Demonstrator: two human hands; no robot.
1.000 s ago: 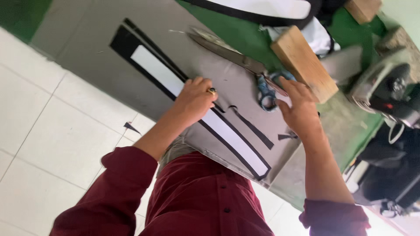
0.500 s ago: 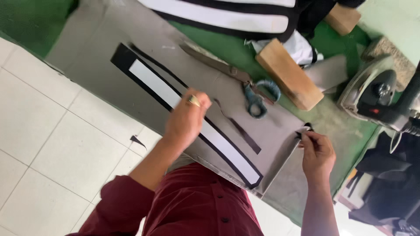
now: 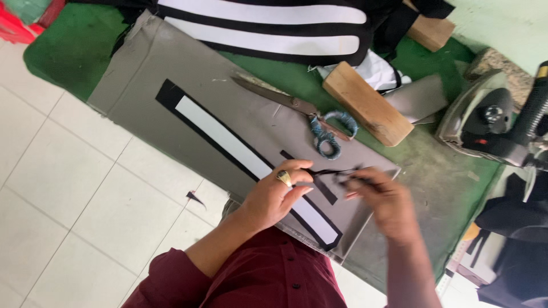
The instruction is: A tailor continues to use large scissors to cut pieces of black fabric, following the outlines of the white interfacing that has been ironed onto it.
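A grey fabric panel point(image 3: 171, 63) lies on the green table, with a long white strip edged in black point(image 3: 228, 140) across it. My left hand point(image 3: 277, 194), with a ring, pinches one end of a thin black strip point(image 3: 328, 171) just above the panel. My right hand point(image 3: 382, 202) pinches the other end, so the strip stretches between both hands. Another short black strip point(image 3: 311, 179) lies on the panel under them. Large scissors point(image 3: 297, 108) with wrapped handles rest beyond my hands.
A wooden block point(image 3: 368, 102) lies right of the scissors, with a second block point(image 3: 431, 31) at the back. A clothes iron point(image 3: 485, 117) stands at the right. Black-and-white striped fabric point(image 3: 268, 25) is piled at the far edge. White floor tiles point(image 3: 74, 194) lie to the left.
My right hand moved left from the panel's right corner to meet my left hand. Both now hold the thin black strip. The view shifted, showing more of the table's far side.
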